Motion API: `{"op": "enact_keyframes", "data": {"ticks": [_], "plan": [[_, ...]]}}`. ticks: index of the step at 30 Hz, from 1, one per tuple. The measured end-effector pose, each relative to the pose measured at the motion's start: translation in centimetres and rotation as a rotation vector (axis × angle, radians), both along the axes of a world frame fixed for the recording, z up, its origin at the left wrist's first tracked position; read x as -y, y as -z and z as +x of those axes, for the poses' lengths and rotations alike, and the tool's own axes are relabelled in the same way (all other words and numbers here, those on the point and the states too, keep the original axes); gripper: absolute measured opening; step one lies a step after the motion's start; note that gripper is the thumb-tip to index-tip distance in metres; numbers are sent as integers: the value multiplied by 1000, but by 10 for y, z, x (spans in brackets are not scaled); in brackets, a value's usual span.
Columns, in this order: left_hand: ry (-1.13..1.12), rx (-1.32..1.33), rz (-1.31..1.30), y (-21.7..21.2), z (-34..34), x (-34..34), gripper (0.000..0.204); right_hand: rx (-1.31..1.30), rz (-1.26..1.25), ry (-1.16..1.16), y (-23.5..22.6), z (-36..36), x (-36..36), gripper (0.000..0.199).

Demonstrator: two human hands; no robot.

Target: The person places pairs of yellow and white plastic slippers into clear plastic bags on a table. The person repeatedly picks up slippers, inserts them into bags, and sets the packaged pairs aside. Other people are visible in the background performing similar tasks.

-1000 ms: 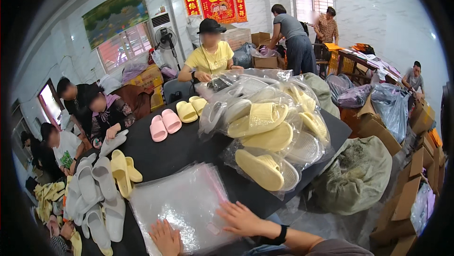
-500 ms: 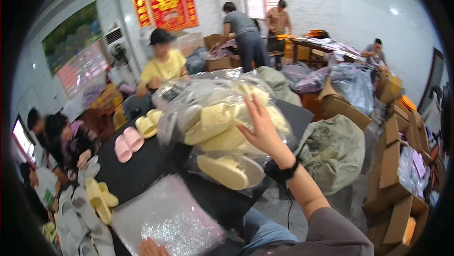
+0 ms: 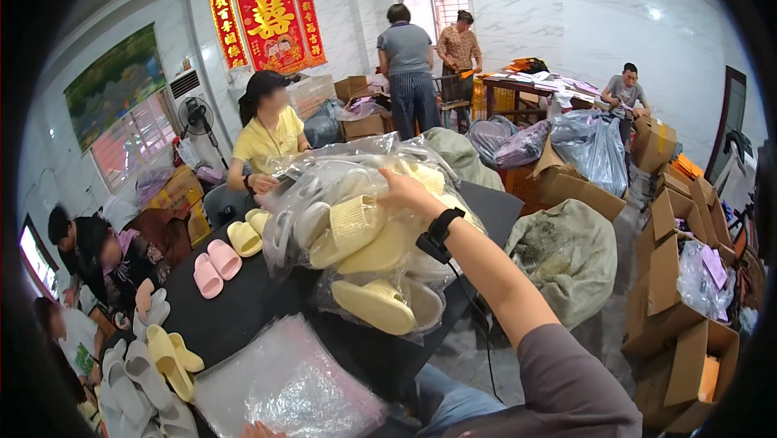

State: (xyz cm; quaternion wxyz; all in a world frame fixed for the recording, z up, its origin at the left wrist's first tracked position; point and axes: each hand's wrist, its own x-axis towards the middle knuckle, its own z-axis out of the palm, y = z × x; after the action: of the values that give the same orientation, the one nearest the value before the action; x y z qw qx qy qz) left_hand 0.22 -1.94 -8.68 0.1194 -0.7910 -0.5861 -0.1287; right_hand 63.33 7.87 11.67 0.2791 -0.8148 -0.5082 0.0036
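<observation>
A pile of plastic-bagged slippers (image 3: pixel 356 244), cream yellow and grey, stands high on the black table (image 3: pixel 251 288). My right hand (image 3: pixel 409 193) lies against the upper part of this pile, its fingers apart and partly hidden by the bags; a black band circles the wrist. At the lower edge, my left hand (image 3: pixel 263 431) rests flat on a stack of clear plastic bags (image 3: pixel 287 373), only partly in view. To the left of the pile sit pink slippers (image 3: pixel 217 268) and yellow slippers (image 3: pixel 244 237). Loose yellow slippers (image 3: pixel 170 361) and grey slippers (image 3: pixel 133 381) lie by the bag stack.
Across the table stands a person in yellow (image 3: pixel 271 134); others work at the left and back. A greenish sack (image 3: pixel 562 260) stands right of the table, with open cardboard boxes (image 3: pixel 676 300) beyond. A black cable (image 3: pixel 486 333) hangs from my right wristband.
My right hand has moved left and its spread fingers have lowered onto the bagged pile. My left hand has slid slightly lower. The person in yellow has a hand near the pile.
</observation>
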Motion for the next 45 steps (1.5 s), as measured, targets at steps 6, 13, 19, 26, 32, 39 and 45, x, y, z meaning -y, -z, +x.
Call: {"op": "enact_keyframes", "data": {"ticks": [6, 13, 19, 26, 32, 39, 45], "plan": [[-18, -15, -83, -48, 25, 20, 58, -199, 223, -22, -5, -12, 0, 76], [185, -68, -6, -17, 46, 18, 59, 27, 129, -82, -47, -44, 36, 61], [63, 80, -328, -25, 77, 26, 75, 179, 83, -37, -40, -31, 55, 44], [60, 143, -265, -2, 78, 22, 78, 321, -208, 193, -40, -43, 62, 52], [66, 159, -253, -5, 79, 21, 77, 438, -288, -90, -23, -8, 35, 59], [64, 173, -268, -7, 78, 20, 77, 270, -213, -227, -27, -28, 28, 53], [56, 179, -206, 0, 77, 21, 76, 268, 166, -273, -59, -63, 53, 43]]}}
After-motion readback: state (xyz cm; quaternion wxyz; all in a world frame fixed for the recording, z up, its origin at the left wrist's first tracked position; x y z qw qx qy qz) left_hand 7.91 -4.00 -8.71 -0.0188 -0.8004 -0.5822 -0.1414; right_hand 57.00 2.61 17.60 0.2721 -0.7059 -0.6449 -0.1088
